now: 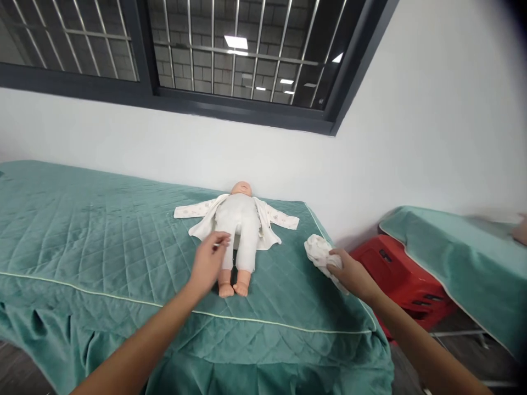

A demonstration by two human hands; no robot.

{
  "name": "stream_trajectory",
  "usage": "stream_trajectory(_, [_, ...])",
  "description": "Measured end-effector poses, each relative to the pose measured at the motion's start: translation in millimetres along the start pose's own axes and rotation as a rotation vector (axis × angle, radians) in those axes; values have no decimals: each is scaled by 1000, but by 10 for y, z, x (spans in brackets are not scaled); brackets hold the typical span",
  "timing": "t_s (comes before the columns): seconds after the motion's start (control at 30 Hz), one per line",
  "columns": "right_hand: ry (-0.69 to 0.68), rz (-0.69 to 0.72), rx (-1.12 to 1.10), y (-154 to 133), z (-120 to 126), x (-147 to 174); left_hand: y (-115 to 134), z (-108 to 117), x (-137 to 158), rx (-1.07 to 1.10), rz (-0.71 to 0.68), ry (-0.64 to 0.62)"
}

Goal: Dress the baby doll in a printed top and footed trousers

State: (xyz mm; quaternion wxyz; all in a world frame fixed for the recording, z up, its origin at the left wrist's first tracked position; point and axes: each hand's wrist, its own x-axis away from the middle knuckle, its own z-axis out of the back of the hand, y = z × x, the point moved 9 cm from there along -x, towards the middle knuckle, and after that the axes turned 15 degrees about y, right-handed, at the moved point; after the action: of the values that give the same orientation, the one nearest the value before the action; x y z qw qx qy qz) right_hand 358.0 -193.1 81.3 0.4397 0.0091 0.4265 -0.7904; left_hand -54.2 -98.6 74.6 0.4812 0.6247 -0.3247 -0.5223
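Note:
A baby doll point(236, 214) with a white cloth body lies on its back on the green quilted cover, feet toward me. Beneath it, a white patterned baby shirt point(269, 236) is spread open, its sleeves stretched out to both sides; the doll's arms are hidden from view. My left hand point(209, 258) hovers by the doll's leg, fingers loosely bent and nothing visible between them. To the right, my right hand point(349, 271) grips a crumpled white patterned baby garment point(319, 249) near the side edge of the bed. The garment's exact kind does not show.
The green quilted cover point(102, 241) drapes over the bed's front edge. Behind stand a white wall point(123, 142) and a barred window point(242, 60). Right of the bed are a red plastic stool point(395, 274) and another green-covered surface point(453, 241), with another person's hand point(521, 230) at the frame's edge.

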Motion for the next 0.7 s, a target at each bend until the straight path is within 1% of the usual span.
stream_trajectory(0.07, [-190, -166, -202, -246, -106, 157, 290, -361, 232, 33, -70, -248])
stream_trajectory(0.1, [-292, -214, -352, -450, -151, 274, 430, -501, 358, 40, -116, -352])
stream_trajectory(0.13, [-384, -252, -496, -669, -178, 399, 565, -609, 482, 35, -177, -440])
stream_trajectory(0.17, [-475, -274, -627, -893, -196, 528, 684, -679, 588, 21, -241, -503])
stream_trajectory(0.23, [-604, -328, -792, -1233, -211, 752, 863, -729, 726, -21, -352, -561])
stream_trajectory(0.27, [-643, -365, -844, -1340, -219, 838, 924, -719, 756, -41, -388, -565])
stream_trajectory(0.33, [-687, -439, -897, -1450, -244, 964, 1011, -658, 752, -60, -419, -551])
stream_trajectory(0.4, [-708, -461, -907, -1487, -260, 1040, 1093, -560, 685, -45, -419, -521])
stream_trajectory(0.43, [-720, -436, -885, -1499, -262, 1067, 1140, -497, 629, -36, -415, -491])
stream_trajectory(0.47, [-726, -379, -841, -1514, -254, 1083, 1200, -419, 557, -31, -416, -443])
stream_trajectory(0.5, [-725, -293, -772, -1538, -236, 1091, 1272, -329, 476, -34, -425, -378])
stream_trajectory(0.57, [-690, -59, -566, -1630, -170, 1087, 1433, -132, 313, -61, -430, -232])
stream_trajectory(0.6, [-648, 71, -469, -1717, -115, 1076, 1513, -45, 246, -73, -418, -175])
stream_trajectory(0.63, [-596, 190, -403, -1835, -45, 1065, 1590, 25, 192, -78, -395, -139])
stream_trajectory(0.7, [-499, 376, -397, -2151, 135, 1066, 1746, 107, 134, -63, -345, -127])
